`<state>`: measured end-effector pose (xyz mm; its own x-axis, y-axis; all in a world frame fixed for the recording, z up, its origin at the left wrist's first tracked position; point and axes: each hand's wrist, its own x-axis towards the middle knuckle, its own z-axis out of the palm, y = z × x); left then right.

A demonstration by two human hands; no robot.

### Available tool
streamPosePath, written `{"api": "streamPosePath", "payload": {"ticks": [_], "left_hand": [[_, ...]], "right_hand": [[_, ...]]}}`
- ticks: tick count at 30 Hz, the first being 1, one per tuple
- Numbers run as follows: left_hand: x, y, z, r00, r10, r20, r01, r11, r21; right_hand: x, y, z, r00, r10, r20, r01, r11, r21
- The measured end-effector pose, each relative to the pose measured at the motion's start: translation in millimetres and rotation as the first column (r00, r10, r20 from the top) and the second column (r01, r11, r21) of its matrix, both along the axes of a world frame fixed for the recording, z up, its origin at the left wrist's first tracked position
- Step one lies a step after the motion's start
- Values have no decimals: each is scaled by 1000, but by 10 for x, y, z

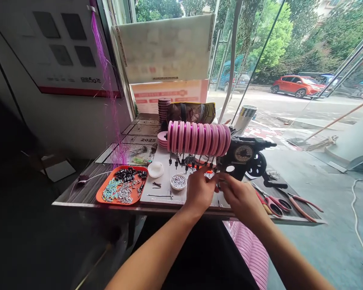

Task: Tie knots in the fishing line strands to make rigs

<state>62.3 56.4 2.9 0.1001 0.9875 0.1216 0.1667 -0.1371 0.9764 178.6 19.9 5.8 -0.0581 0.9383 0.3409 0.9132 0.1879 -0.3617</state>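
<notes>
My left hand (200, 187) and my right hand (237, 192) meet at the front edge of the white board (160, 197). The fingers of both are pinched together; what lies between them is too small to make out. Just behind them, a row of pink ring-shaped spools (199, 137) sits on a black hand-cranked winder (245, 155). Small dark weights or beads (176, 164) hang below the spools on thin lines. Left of my left hand stands a small white bowl (178, 182) of silvery beads.
An orange tray (101, 195) holds black, silver and greenish small parts. A white lid (155, 169) lies beside it. Red-handled scissors (278, 205) and pliers (302, 207) lie at the right edge. More pink spools (251, 251) are below the table. Purple strands (109, 86) hang at left.
</notes>
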Motion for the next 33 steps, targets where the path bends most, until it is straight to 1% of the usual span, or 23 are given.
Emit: {"api": "streamPosePath", "payload": {"ticks": [2, 4, 6, 8, 9, 10, 11, 12, 13, 14, 16, 17, 19, 22, 25, 27, 29, 31, 32, 33], "left_hand": [[31, 35, -41, 998, 34, 52, -34, 999, -14], [-21, -25, -89, 994, 53, 91, -49, 998, -45], [-138, -183, -149, 992, 46, 118, -36, 995, -88], [-290, -412, -215, 990, -3, 138, 23, 989, -147], [-367, -533, -245, 988, -44, 147, 71, 981, -181], [-439, -645, -270, 981, -97, 169, 136, 963, -232], [-498, -737, -286, 960, -133, 246, 206, 930, -303], [-541, -799, -291, 951, -129, 281, 222, 918, -330], [-563, -825, -284, 950, -118, 288, 213, 920, -328], [-563, -813, -264, 954, -108, 281, 197, 930, -310], [-502, -684, -194, 973, -100, 210, 150, 960, -236], [-448, -580, -152, 982, -94, 165, 126, 972, -198], [-317, -339, -76, 997, -28, 70, 34, 995, -98], [-126, -26, -32, 997, 13, 74, -9, 998, -63], [-10, 120, -47, 992, 31, 120, -23, 997, -70], [11, 108, -49, 987, 28, 160, -13, 996, -93], [-17, 7, -39, 979, 9, 206, 19, 991, -133], [-100, -183, -44, 966, -33, 255, 83, 978, -190], [-164, -304, -62, 959, -60, 277, 125, 967, -224], [-243, -437, -93, 946, -97, 309, 186, 944, -272]], "right_hand": [[56, -78, 9, 995, 8, -101, -11, 1000, -22], [94, -165, 23, 982, -2, -187, 2, 1000, 3], [90, -266, 50, 971, 31, -239, -15, 997, 71], [33, -370, 91, 958, 153, -243, -108, 976, 187], [-12, -415, 117, 944, 249, -217, -191, 948, 254], [-62, -452, 144, 922, 347, -170, -282, 905, 318], [-111, -478, 170, 896, 429, -111, -363, 855, 370], [-156, -491, 196, 873, 485, -52, -426, 809, 406], [-192, -494, 219, 858, 514, -9, -460, 776, 431], [-216, -489, 240, 853, 522, 9, -469, 760, 450], [-229, -472, 273, 862, 506, -23, -440, 769, 464], [-222, -469, 283, 863, 504, -47, -429, 777, 461], [-194, -486, 288, 853, 516, -73, -434, 781, 448], [-153, -556, 240, 829, 554, -78, -477, 772, 419], [-137, -614, 161, 812, 577, -93, -503, 771, 390], [-133, -620, 125, 811, 576, -102, -504, 777, 379], [-132, -602, 115, 818, 563, -117, -483, 784, 389], [-147, -567, 123, 831, 543, -120, -453, 786, 421], [-166, -547, 126, 837, 537, -100, -445, 776, 447], [-198, -527, 123, 838, 541, -62, -452, 754, 476]]}}
